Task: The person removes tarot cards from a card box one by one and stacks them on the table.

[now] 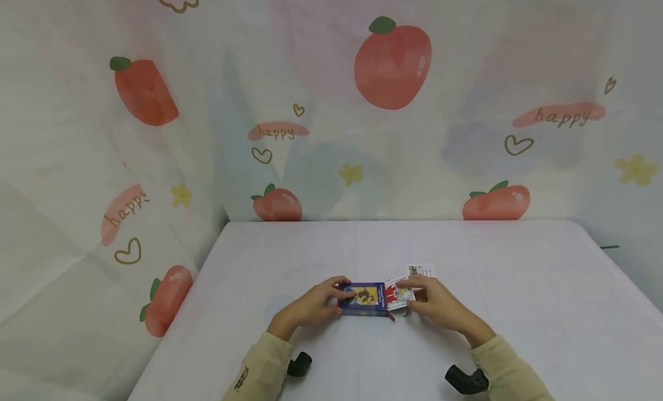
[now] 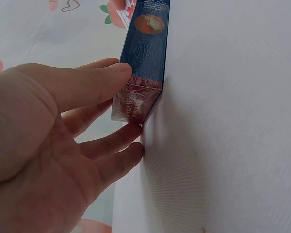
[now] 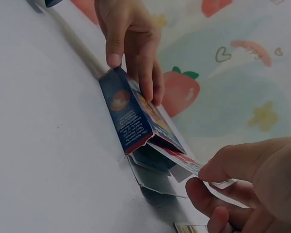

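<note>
A small dark-blue card box [image 1: 362, 301] with a yellow picture lies on its side on the table, its open end toward the right. My left hand [image 1: 315, 303] grips its left end, with the thumb on the near side in the left wrist view and the other fingers around the far side and end. From the open end sticks a white card with red print [image 1: 396, 294]. My right hand [image 1: 440, 304] pinches this card's outer end between thumb and fingers. Loose flaps [image 3: 157, 188] hang below the box opening in the right wrist view.
Another printed card [image 1: 422, 270] lies on the table just beyond my right hand. White cloth covers the table [image 1: 290, 254]. A fruit-patterned curtain [image 1: 321, 61] hangs behind and on the left. Black wrist devices [image 1: 467, 380] sit at both sleeves.
</note>
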A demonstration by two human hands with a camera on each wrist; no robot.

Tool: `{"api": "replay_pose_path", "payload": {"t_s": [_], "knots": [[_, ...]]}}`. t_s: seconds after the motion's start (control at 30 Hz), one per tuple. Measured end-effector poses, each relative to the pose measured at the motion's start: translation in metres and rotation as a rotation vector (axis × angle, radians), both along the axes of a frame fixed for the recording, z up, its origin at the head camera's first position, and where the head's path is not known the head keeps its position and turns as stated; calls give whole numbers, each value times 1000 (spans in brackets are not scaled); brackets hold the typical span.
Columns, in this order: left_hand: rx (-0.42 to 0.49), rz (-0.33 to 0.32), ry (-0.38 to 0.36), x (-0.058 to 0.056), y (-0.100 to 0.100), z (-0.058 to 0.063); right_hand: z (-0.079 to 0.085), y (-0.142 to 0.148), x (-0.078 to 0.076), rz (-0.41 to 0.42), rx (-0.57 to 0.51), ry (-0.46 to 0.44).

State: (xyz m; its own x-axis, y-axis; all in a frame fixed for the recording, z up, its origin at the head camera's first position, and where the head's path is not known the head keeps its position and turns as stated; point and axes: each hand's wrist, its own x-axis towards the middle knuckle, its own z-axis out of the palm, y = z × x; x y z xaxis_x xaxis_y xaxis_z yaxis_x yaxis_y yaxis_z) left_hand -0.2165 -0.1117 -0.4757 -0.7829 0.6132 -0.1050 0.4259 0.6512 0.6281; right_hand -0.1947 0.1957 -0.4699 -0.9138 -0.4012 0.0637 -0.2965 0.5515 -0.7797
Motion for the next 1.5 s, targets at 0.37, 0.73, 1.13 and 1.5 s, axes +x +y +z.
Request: {"api": "replay_pose_path", "payload": {"t_s": [0.37,0.73,1.13,1.5], "knots": [[-12,-6,8,0,1,-1,6,10,0,-46,-33,-20],[-7,-15,19,2,-1,1,11,12,0,-205,-138,52],[-1,-13,17,1,-2,1,10,12,-3,-238,-174,100],[-1,-20,23,0,-2,-1,11,15,-4,-259,-169,106]]}}
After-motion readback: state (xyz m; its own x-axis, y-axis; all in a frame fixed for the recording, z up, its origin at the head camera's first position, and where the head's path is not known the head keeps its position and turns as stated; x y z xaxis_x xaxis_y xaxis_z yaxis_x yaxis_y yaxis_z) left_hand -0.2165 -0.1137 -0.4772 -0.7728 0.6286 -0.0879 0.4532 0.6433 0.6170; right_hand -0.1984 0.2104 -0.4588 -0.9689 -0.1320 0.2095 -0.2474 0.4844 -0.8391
